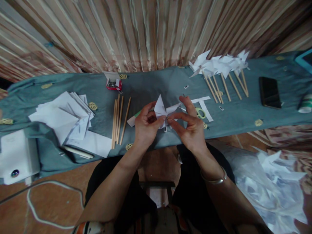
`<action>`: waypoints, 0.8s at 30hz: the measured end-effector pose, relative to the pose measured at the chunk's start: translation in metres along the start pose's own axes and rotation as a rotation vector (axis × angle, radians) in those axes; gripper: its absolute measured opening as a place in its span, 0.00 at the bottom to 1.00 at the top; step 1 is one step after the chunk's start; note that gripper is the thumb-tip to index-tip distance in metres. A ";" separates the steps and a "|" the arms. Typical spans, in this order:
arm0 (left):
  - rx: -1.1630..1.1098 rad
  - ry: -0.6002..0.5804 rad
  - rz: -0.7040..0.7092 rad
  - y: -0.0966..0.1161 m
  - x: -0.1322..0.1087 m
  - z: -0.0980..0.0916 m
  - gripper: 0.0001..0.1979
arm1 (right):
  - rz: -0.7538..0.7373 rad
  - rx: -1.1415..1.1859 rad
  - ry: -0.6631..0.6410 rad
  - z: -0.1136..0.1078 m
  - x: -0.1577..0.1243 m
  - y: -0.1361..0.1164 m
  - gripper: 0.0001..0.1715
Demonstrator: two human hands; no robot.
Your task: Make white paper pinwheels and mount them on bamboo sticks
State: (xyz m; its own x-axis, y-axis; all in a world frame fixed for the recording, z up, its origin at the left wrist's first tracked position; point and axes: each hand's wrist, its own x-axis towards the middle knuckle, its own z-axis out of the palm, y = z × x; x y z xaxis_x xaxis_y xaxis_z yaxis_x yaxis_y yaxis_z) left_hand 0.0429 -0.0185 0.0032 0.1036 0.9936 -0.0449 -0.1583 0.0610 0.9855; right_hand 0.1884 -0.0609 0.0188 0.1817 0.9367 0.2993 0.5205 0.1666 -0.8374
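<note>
White paper, folded into a pinwheel with pointed blades (159, 106), sits between our two hands, just above the front part of the grey-green cloth (146, 83) that covers the table. Our left hand (146, 126) grasps it from one side, thumb near the centre. Our right hand (191, 126) pinches thumb and forefinger together at that centre, on a small detail too blurred to name.

Beside our left hand we see slim pale wooden sticks (120, 120) lying roughly parallel, and beyond them a small red-and-white cardboard box (113, 85) holding shiny metal bits. Farther left lies a loose pile of white paper sheets (58, 112).

Near our right hand rest narrow white paper strips (206, 111) and a light-green ring-shaped handle (198, 110). Behind them, several white paper pinwheels on wooden sticks (216, 66) overlap in a row, with a black smartphone (270, 92) to their right.
</note>
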 end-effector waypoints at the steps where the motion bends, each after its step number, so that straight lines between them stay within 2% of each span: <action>1: -0.001 -0.003 -0.003 0.000 0.000 0.000 0.26 | 0.004 0.007 -0.001 0.000 0.000 0.001 0.03; 24: -0.048 -0.041 -0.018 0.000 0.000 -0.001 0.25 | 0.070 0.104 -0.033 -0.001 0.003 0.007 0.02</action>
State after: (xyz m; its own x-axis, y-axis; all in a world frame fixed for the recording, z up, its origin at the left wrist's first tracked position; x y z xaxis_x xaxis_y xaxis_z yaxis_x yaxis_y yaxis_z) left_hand 0.0416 -0.0188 0.0032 0.1469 0.9876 -0.0549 -0.2032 0.0844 0.9755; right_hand 0.1937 -0.0574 0.0147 0.1863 0.9566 0.2242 0.4179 0.1294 -0.8992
